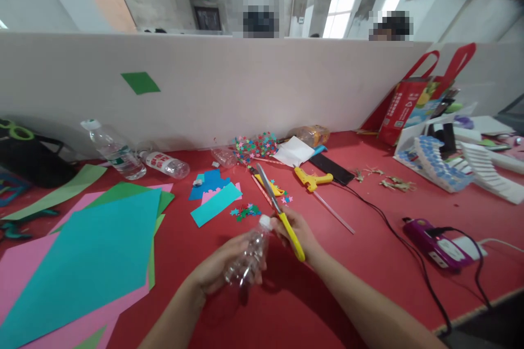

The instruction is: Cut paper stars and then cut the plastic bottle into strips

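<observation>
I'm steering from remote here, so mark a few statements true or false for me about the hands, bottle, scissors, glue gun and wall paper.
1. The left hand holds a clear bottle. True.
2. That bottle is uncapped. False: a white cap is on it.
3. The scissors lie flat on the table. False: they are in the right hand.
4. The yellow glue gun lies on the red table. True.
5. The paper on the white partition is pink. False: it is green paper.
</observation>
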The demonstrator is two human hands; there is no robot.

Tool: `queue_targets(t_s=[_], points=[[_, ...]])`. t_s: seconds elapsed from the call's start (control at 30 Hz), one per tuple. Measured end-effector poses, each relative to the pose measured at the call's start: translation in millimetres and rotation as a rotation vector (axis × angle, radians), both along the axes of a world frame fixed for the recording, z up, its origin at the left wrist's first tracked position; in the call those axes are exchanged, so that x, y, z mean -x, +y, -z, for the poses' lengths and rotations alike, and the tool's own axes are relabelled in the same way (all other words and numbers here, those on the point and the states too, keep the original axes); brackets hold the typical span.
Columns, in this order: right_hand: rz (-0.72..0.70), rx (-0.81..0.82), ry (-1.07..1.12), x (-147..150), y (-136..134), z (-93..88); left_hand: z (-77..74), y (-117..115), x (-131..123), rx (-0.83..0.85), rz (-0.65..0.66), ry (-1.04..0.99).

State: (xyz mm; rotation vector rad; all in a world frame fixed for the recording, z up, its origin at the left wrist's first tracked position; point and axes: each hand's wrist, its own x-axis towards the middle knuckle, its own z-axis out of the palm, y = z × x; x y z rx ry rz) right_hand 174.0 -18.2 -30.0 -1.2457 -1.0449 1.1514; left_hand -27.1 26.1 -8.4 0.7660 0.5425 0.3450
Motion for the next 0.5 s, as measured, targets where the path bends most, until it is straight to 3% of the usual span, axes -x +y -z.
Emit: queue_targets(t_s=[0.13, 0.23, 0.33, 0.5], points=[[-0.009, -0.036, -0.058, -2.3, -6.2, -6.7, -18.3, 17.4, -2.3, 0.052, -0.491, -0.04], [-0.086, -0.033, -0.113, 2.0, -15.1, -17.9, -28.9, 26.7, 5.4, 0.062, -0.715, -0.062], [-0.137, 0.007, -0.169, 8.2, -20.2, -24.7, -23.1, 27.7, 21.0, 0.095, -0.752, -0.132], [-0.053, 0.087, -0.161, 14.9, -12.9, -16.2, 9.1, 20.0, 36.1, 0.138, -0.592, -0.216]])
